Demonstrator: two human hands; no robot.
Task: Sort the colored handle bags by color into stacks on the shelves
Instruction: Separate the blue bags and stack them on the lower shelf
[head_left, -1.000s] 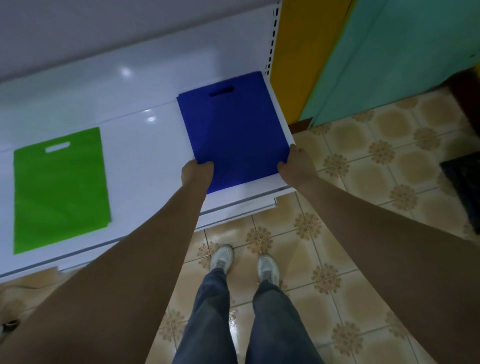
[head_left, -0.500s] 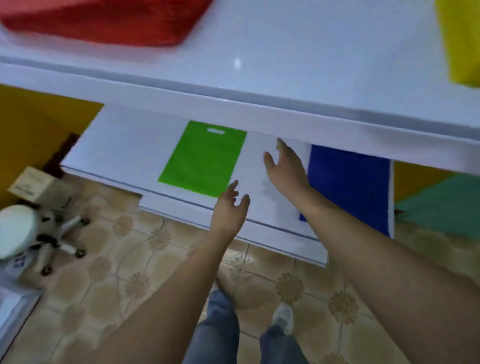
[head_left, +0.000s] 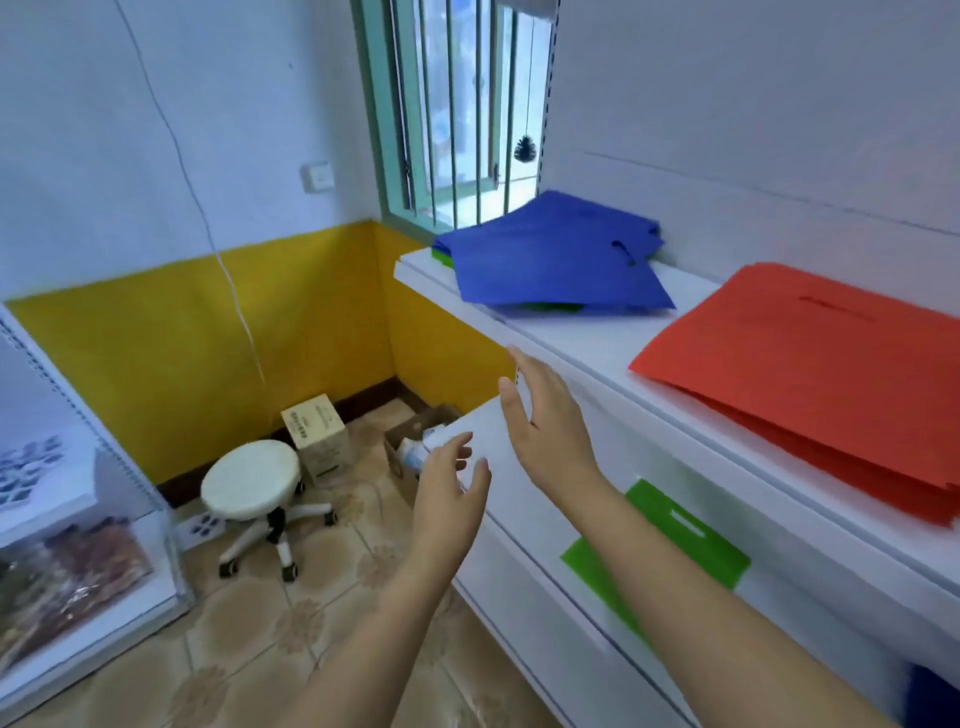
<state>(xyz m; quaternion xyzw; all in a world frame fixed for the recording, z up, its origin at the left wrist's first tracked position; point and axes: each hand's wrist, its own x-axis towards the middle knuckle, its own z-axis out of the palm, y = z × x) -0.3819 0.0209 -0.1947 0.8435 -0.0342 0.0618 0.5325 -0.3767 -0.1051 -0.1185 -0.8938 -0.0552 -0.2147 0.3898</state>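
Two bare forearms reaching toward frame centre; left hand (head_left: 451, 496) and right hand (head_left: 545, 431) empty, fingers apart, beside white shelves (head_left: 597, 343) holding blue bags (head_left: 550, 260).

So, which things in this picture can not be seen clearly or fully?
- Head view: green bags under the blue pile; only thin edges show, so their count is unknown.
- Red stack: cut off by the right edge.
- Green bag on the lower shelf: partly covered by the right forearm.
- Blue patch at the bottom right corner: cut off by the frame.
- Box label: too small to read.
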